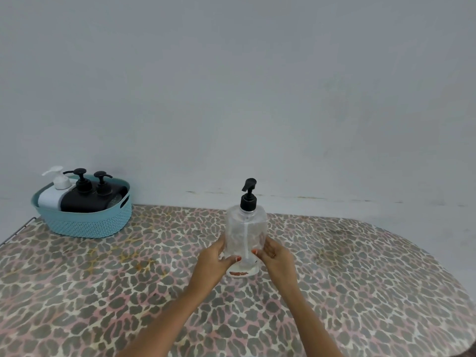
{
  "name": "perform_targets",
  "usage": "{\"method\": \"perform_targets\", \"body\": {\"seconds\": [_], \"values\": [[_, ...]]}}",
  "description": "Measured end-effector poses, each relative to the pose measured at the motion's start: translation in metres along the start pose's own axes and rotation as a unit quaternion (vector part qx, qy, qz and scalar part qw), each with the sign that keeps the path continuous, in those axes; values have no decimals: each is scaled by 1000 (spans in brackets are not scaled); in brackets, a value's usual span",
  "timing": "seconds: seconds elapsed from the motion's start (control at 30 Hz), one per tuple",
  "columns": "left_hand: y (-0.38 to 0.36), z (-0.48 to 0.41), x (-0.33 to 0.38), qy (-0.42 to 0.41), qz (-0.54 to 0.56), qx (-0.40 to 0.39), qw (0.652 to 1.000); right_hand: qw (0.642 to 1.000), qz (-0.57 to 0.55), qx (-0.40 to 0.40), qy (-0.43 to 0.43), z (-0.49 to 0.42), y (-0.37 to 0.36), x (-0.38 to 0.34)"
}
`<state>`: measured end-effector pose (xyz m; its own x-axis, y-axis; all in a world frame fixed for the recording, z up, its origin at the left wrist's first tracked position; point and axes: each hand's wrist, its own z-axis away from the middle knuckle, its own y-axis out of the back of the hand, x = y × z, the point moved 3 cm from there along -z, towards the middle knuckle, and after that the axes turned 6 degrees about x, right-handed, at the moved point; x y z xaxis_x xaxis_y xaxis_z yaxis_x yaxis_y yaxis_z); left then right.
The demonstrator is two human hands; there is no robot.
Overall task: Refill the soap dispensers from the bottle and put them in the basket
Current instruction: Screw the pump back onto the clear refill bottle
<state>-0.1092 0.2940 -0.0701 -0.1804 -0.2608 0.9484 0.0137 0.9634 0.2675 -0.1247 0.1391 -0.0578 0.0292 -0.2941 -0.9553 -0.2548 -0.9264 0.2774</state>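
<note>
A clear plastic pump bottle (246, 228) with a black pump head stands upright at the middle of the table, and it looks almost empty. My left hand (213, 258) holds its lower left side with the thumb across the front. My right hand (277, 256) holds the lower right side the same way. A teal woven basket (87, 222) sits at the far left by the wall. In it stand a white dispenser (51, 197) and two black dispensers (85, 199).
The table (360, 279) has a leopard-print cover with a rounded right end, and its back edge meets a pale wall. A white patch with a reddish mark (240, 273) shows under the bottle's base.
</note>
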Motion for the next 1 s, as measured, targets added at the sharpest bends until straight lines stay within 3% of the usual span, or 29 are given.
{"method": "perform_targets", "body": {"seconds": [0.63, 1.0], "values": [[-218, -111, 63, -83, -8, -92, 992, 982, 35, 185, 16, -110, 188, 51], [-288, -164, 46, -41, -1, -84, 996, 982, 56, 179, 9, -176, 224, 97]]}}
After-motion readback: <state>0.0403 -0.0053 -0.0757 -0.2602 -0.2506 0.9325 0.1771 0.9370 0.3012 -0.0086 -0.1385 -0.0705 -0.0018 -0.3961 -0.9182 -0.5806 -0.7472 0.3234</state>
